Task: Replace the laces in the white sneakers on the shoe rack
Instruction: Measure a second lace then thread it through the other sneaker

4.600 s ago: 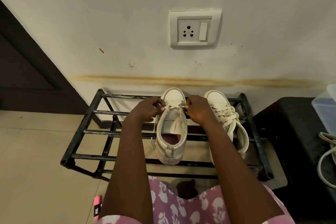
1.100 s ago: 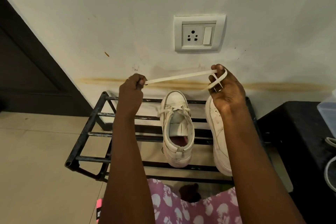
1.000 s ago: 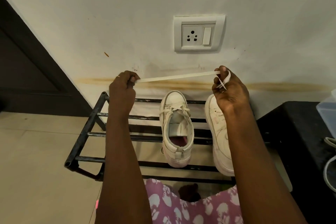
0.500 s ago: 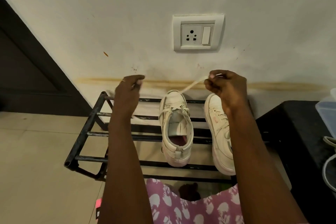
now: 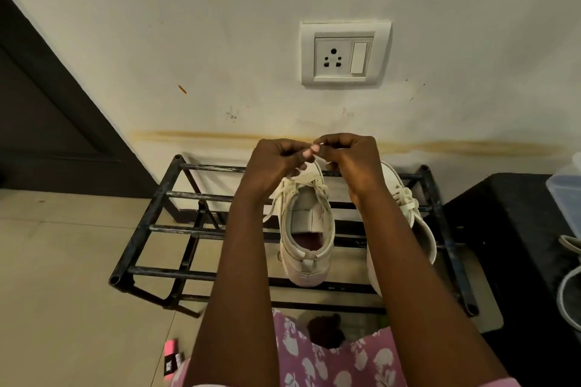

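Two white sneakers stand on a black metal shoe rack (image 5: 163,198) against the wall. The left sneaker (image 5: 306,229) faces the wall, its tongue showing and a cream lace (image 5: 301,181) loosely threaded near the toe. The right sneaker (image 5: 418,223) is partly hidden behind my right forearm, with knotted laces visible. My left hand (image 5: 276,163) and my right hand (image 5: 352,160) meet above the left sneaker's toe, fingertips pinched together on the end of the lace.
A wall socket with a switch (image 5: 344,53) is above the rack. A dark door (image 5: 47,122) stands at the left. At the right, a black cabinet (image 5: 518,245) carries a clear plastic box (image 5: 566,195) and a white strap. A pink object (image 5: 172,358) lies on the tiled floor.
One second ago my hands were stretched apart with the lace taut between them. They have come together over the left sneaker's toe, and the lace now hangs slack.
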Demonstrator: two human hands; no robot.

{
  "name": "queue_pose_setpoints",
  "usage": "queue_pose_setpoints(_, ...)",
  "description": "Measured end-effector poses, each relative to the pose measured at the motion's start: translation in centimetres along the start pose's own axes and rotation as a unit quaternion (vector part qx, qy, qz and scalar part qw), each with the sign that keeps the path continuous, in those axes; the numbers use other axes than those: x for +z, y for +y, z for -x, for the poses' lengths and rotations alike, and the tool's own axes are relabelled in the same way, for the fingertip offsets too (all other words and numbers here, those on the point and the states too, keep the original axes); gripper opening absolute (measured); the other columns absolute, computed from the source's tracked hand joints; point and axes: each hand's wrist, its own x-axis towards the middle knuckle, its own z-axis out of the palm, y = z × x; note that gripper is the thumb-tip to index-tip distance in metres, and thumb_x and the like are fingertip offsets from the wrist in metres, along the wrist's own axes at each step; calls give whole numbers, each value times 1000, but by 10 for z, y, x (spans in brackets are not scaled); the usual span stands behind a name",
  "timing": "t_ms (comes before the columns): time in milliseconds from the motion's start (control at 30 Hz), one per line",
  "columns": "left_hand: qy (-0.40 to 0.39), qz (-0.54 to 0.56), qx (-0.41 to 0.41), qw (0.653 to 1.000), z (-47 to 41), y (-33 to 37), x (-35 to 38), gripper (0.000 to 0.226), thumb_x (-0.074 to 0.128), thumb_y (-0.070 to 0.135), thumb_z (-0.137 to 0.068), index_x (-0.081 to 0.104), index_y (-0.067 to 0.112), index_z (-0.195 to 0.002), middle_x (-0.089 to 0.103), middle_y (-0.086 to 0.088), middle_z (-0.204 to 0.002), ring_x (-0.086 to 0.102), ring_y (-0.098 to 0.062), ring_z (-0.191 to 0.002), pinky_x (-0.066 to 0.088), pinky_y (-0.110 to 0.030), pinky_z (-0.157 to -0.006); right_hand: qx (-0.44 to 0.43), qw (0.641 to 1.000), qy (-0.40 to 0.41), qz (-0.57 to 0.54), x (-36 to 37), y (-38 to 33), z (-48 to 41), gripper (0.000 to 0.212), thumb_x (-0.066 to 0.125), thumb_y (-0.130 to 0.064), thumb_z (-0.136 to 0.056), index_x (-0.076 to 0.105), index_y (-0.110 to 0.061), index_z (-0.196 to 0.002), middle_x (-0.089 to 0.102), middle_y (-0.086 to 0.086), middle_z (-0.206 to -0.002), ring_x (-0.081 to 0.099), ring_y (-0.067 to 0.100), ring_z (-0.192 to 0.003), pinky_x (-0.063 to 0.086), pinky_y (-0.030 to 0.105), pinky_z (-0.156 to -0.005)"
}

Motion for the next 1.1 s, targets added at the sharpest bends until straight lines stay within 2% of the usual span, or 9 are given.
queue_pose_setpoints(67,5,-92,-26,995,-2,-5,-4,8,65,9,-86,72,13,-84,68,1,-69,55,3,-51,41,-16,-52,33,999,-15,24,-2,2,0,6,73,-4,-77,70,-9,-77,65,5,-69,58,15,-61,51,26,-58)
queue_pose_setpoints(167,-13,-211,-62,975,-1,-8,-5,7,67,11,-82,73,8,-83,67,-1,-68,54,2,-48,37,-9,-47,74,968,-88,224,-6,4,-2,21,79,-17,-73,69,-1,-82,66,12,-73,63,23,-68,56,37,-71)
queue_pose_setpoints(300,-28,-262,-80,961,1,-8,4,11,67,9,-75,76,5,-80,69,-9,-72,58,-13,-64,46,-25,-64,152,919,-162,325,0,4,4,28,76,-12,-70,64,2,-92,64,17,-83,61,25,-65,55,35,-63)
queue_pose_setpoints(433,-30,-284,-77,955,-1,-7,12,14,68,12,-73,75,3,-81,70,-15,-81,59,-21,-74,46,-29,-67,171,945,-115,255,-4,7,0,7,60,8,-74,57,2,-75,54,16,-71,59,30,-66,58,44,-67)
queue_pose_setpoints(500,-34,-282,-77,956,-1,-8,15,15,68,12,-73,75,2,-81,70,-17,-81,58,-21,-72,45,-29,-65,207,952,-102,199,-10,5,-1,13,57,14,-76,60,14,-88,54,20,-74,59,32,-67,59,48,-62)
queue_pose_setpoints(567,-35,-284,-78,955,-1,-8,15,15,69,13,-72,75,2,-79,70,-18,-81,57,-21,-72,44,-30,-64,234,954,-104,156,-14,3,1,20,53,17,-80,58,21,-99,54,20,-74,57,30,-61,56,36,-50)
queue_pose_setpoints(700,-39,-289,-69,954,0,-7,15,10,70,17,-72,73,7,-73,67,-10,-75,55,-17,-70,39,-25,-58,260,954,-99,111,-18,6,-1,24,50,19,-82,57,21,-104,57,23,-85,58,28,-66,55,43,-67)
queue_pose_setpoints(867,-59,-305,-54,949,0,-6,19,11,71,19,-74,69,11,-67,63,-9,-71,53,-17,-68,43,-30,-65,266,954,-94,103,-18,7,-1,22,48,21,-82,58,21,-102,56,19,-75,57,29,-65,54,44,-67)
queue_pose_setpoints(1100,-80,-319,-59,942,-1,-6,19,14,68,19,-75,65,13,-63,54,2,-59,50,-16,-67,36,-25,-57,272,952,-97,104,-17,8,-3,12,49,19,-83,60,16,-86,57,20,-77,59,30,-67,54,47,-76)
